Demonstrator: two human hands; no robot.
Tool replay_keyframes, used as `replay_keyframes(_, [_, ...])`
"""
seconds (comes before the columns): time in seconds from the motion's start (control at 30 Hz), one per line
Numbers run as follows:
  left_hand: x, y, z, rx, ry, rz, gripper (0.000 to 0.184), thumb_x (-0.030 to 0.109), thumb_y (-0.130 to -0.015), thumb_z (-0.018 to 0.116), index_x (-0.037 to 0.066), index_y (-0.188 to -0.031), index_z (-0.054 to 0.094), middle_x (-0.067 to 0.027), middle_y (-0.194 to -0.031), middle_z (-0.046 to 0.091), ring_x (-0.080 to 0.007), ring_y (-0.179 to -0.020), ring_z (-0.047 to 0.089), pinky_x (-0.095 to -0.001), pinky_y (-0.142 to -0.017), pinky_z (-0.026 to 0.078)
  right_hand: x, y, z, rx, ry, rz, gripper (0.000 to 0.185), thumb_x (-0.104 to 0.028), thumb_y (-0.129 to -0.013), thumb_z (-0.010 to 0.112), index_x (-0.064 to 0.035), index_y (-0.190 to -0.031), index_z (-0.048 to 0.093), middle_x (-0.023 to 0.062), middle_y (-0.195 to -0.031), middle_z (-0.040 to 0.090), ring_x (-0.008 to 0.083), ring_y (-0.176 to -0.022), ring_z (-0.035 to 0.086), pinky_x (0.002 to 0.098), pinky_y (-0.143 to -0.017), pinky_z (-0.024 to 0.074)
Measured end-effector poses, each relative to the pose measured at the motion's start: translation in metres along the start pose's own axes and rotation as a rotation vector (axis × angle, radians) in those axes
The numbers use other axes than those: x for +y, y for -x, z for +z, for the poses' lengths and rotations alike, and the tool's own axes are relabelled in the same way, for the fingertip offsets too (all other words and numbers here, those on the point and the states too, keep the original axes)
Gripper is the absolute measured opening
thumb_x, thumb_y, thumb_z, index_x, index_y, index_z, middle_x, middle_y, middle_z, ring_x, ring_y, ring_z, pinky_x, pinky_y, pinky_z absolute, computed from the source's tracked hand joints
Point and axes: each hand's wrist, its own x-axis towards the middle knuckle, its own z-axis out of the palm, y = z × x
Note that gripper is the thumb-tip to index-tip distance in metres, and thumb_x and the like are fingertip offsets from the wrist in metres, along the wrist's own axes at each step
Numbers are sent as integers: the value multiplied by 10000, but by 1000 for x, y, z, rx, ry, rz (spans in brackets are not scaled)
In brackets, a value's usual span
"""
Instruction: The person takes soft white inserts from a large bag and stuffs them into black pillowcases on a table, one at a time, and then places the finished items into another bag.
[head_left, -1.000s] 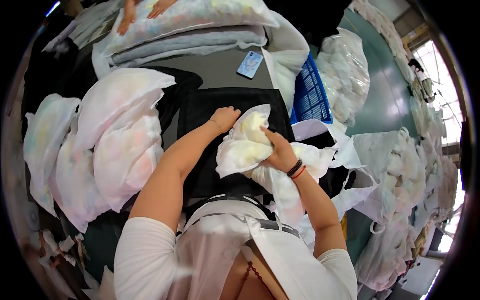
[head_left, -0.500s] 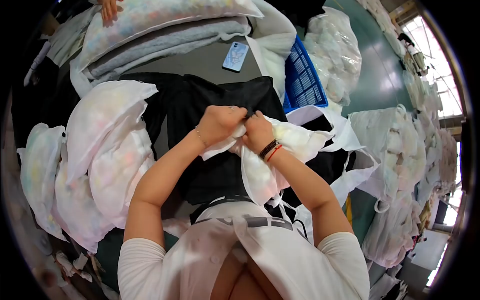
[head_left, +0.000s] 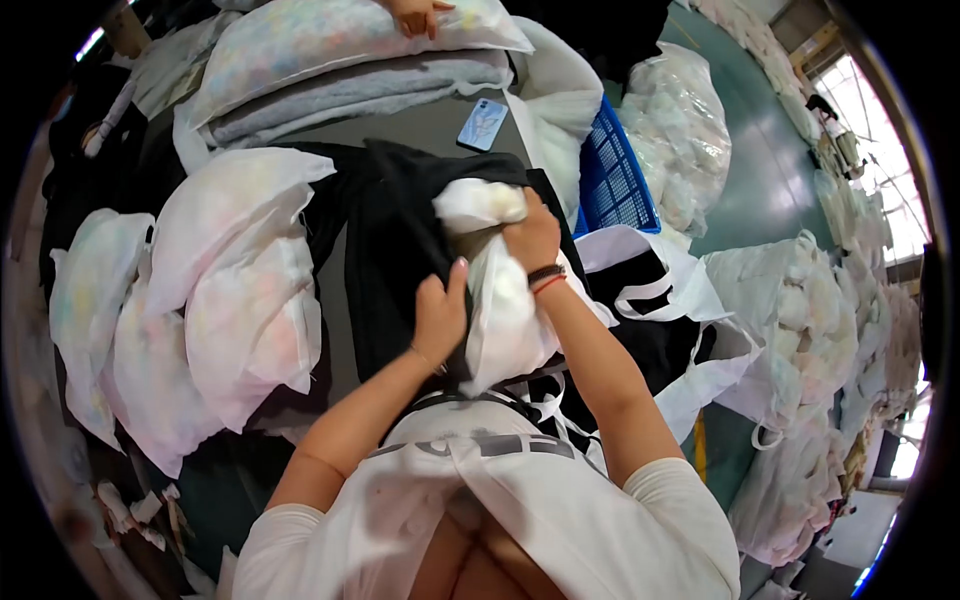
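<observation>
My right hand (head_left: 532,235) is closed on a white fabric bundle (head_left: 505,310) with pale stuffing, near the middle of the view. To its left, my left hand (head_left: 441,312) is closed with the thumb up, at the edge of a black cloth (head_left: 385,290) that is lifted and smeared by motion. The bundle lies partly inside the folds of the black cloth, in front of my waist. Its upper end shows between the raised cloth and my right fingers.
Several white stuffed bags (head_left: 240,270) lie at the left. Beyond the cloth are a phone (head_left: 482,125), a long stuffed pillow (head_left: 330,50) and another person's hand (head_left: 418,14). A blue crate (head_left: 615,175) and white tote bags (head_left: 790,320) stand at the right.
My left hand has come down toward me and the black cloth has risen beside the bundle. My right hand has moved slightly up and right. The other person's hand has shifted right.
</observation>
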Motion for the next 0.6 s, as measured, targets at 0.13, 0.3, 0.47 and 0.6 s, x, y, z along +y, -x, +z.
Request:
replay_keyframes(0.13, [-10, -20, -34, 9, -190, 22, 697, 444, -1015, 575, -92, -578, 485, -310, -592, 497, -360, -503, 412, -453, -510, 351, -46, 49, -13, -120, -84, -715, 697, -12, -659, 756, -27, -1319, 534, 254, -1392, 492, 439, -1226, 498, 502, -1019, 422])
replay_keyframes(0.3, [-5, 8, -29, -152, -364, 218, 546, 355, -1012, 573, -61, -661, 619, -282, -591, 540, -430, -555, 585, -487, -525, 438, -43, 28, 23, -724, 366, -637, 296, -180, -838, 590, 24, -1048, 625, 256, -1191, 605, 426, -1237, 527, 432, -1048, 447])
replay_keyframes(0.47, [-36, 15, -70, -296, -695, 505, 301, 124, -915, 584, 44, -1197, 655, -183, -662, 563, -369, -573, 599, -461, -496, 458, -15, -10, 168, -271, -4, -857, 368, -302, -922, 556, -57, -1154, 703, 213, -1153, 676, 335, -1078, 622, 498, -939, 445])
replay_keyframes(0.6, [-23, 5, -105, -474, -973, 529, 212, 236, -959, 595, 46, -982, 685, -175, -675, 600, -356, -612, 635, -466, -504, 476, -32, -7, 187, -244, 36, -792, 370, -317, -900, 579, -55, -1127, 709, 210, -1112, 695, 350, -1035, 645, 518, -923, 446])
